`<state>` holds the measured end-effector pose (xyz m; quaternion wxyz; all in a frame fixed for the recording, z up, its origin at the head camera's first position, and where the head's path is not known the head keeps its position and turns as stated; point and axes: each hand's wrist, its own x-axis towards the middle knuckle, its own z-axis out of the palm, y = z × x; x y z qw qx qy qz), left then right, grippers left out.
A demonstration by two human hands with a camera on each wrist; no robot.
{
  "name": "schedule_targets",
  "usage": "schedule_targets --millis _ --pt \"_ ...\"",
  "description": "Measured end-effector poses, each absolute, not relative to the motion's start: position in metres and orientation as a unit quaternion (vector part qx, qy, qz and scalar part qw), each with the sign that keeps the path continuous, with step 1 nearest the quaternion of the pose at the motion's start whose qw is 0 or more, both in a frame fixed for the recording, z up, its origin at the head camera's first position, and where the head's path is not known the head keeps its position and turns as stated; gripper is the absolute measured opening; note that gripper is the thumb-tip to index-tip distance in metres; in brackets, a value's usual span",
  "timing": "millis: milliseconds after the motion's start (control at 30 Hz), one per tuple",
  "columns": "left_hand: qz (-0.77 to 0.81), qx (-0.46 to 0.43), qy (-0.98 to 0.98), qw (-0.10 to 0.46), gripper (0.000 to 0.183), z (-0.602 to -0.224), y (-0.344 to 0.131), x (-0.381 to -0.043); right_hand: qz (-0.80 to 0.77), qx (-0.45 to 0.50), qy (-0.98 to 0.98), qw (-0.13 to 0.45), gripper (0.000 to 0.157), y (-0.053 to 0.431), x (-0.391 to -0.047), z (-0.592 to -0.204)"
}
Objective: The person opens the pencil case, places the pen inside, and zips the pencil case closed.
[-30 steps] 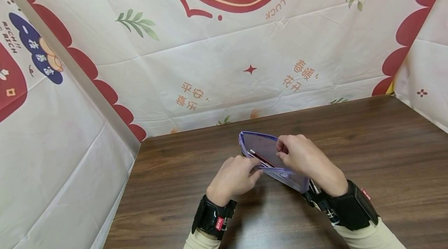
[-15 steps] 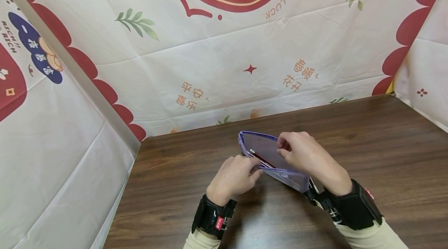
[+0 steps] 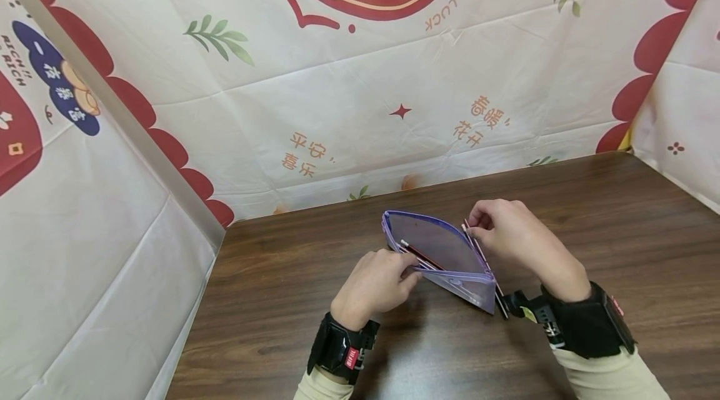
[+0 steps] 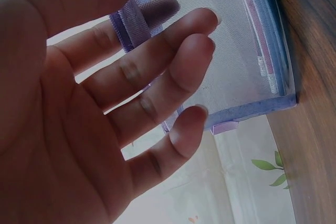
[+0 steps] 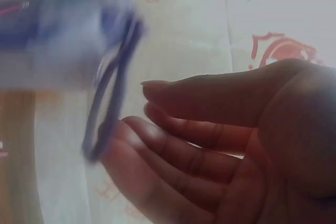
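Observation:
A translucent purple mesh pencil case [image 3: 472, 290] lies on the table with its zip opening gaping, and several pencils [image 3: 419, 254] are visible inside. My left hand [image 3: 375, 281] pinches the near rim between thumb and index finger; its other fingers spread loosely in the left wrist view. Beyond the case's right end, my right hand [image 3: 514, 234] has loosely curled fingers, with nothing seen between thumb and index finger. A dark purple loop [image 5: 113, 98] touches or overlaps its lower fingers in the blurred right wrist view. Pencil-like sticks [image 3: 488, 269] run along the case's right end.
The brown wood-grain table [image 3: 281, 325] extends around both hands. A white printed cloth [image 3: 360, 75] hangs behind its far edge, and a similar cloth covers the left side panel [image 3: 112, 231]. Black camera straps [image 3: 343, 347] sit on both wrists.
My right hand has moved right, from over the case opening to beyond its right end, uncovering the sticks there. My left hand stays on the rim.

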<state>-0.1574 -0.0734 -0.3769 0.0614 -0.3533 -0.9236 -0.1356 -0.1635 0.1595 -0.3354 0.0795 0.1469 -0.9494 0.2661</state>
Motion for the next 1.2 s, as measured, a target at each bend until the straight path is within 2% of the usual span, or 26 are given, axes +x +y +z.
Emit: schedule_targets --millis 267,667,1200 --pt "-0.135 -0.355 -0.923 0.056 0.012 -0.378 -0.074 -0.158 0.263 0.125 -0.956 0.035 0.003 0.173 -0.174 -0.344" --pt "-0.137 -0.355 -0.923 0.057 0.011 -0.379 -0.075 -0.158 0.263 0.113 -0.958 0.0 0.006 0.179 -0.185 -0.356" --pt "-0.142 -0.356 -0.922 0.056 0.012 -0.377 -0.073 -0.157 0.274 0.085 -0.955 -0.077 0.005 0.185 -0.199 -0.386"
